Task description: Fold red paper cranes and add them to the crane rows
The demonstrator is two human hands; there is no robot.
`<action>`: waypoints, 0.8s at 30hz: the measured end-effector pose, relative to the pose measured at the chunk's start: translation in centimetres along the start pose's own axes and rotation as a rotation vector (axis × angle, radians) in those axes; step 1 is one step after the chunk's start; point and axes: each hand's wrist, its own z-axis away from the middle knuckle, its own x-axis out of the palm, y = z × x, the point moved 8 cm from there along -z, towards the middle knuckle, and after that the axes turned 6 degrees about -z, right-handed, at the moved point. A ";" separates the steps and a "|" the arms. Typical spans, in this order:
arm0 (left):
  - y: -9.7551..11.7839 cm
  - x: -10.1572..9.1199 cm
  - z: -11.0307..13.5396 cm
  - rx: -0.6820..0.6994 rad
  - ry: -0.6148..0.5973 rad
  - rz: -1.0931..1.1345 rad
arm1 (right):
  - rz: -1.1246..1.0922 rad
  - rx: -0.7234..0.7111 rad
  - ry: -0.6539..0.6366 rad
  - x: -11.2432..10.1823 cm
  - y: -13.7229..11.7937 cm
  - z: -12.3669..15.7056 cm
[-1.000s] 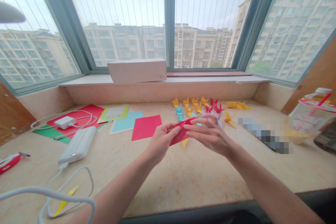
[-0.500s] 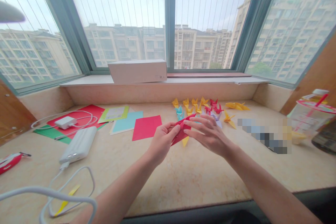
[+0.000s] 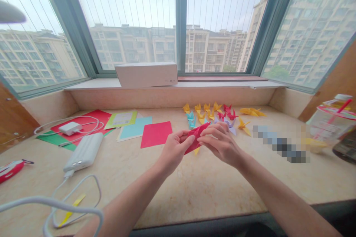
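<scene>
Between my hands, above the stone counter, is a partly folded piece of red origami paper (image 3: 196, 133). My left hand (image 3: 178, 147) pinches its left side, with the thumb lying on top. On the right edge, the fingers of my right hand (image 3: 219, 140) are closed on the paper; its fingertips partly cover the folds. Beyond my hands stand several folded paper cranes: yellow ones (image 3: 207, 110), red ones (image 3: 226, 112) and blue ones (image 3: 191, 119). A flat red paper square (image 3: 156, 134) lies left of my left hand.
Left of it are blue paper (image 3: 136, 128), a yellow-green packet (image 3: 121, 119), a white power bank (image 3: 83, 152) with cables, and a red-handled cutter (image 3: 12, 170). A lidded plastic cup (image 3: 330, 122) stands right. A white box (image 3: 147, 75) rests on the sill.
My right hand's fingers have drawn closer together on the paper's right edge. The folded red paper has shifted slightly and shows more of its surface.
</scene>
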 end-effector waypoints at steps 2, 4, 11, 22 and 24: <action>0.0 0.1 0.1 0.003 -0.002 -0.023 | -0.027 0.047 0.047 0.0 0.3 0.1; -0.1 0.2 0.1 0.006 -0.004 -0.029 | -0.047 0.108 0.087 0.0 0.7 0.2; -0.1 0.3 0.1 0.026 0.000 0.025 | -0.184 0.400 0.162 0.3 2.7 0.6; 0.4 1.0 0.3 0.063 -0.047 -0.019 | -0.668 0.677 0.223 2.7 4.5 2.1; 0.3 1.0 0.2 0.067 -0.054 -0.027 | -0.717 0.688 0.256 2.7 4.7 2.2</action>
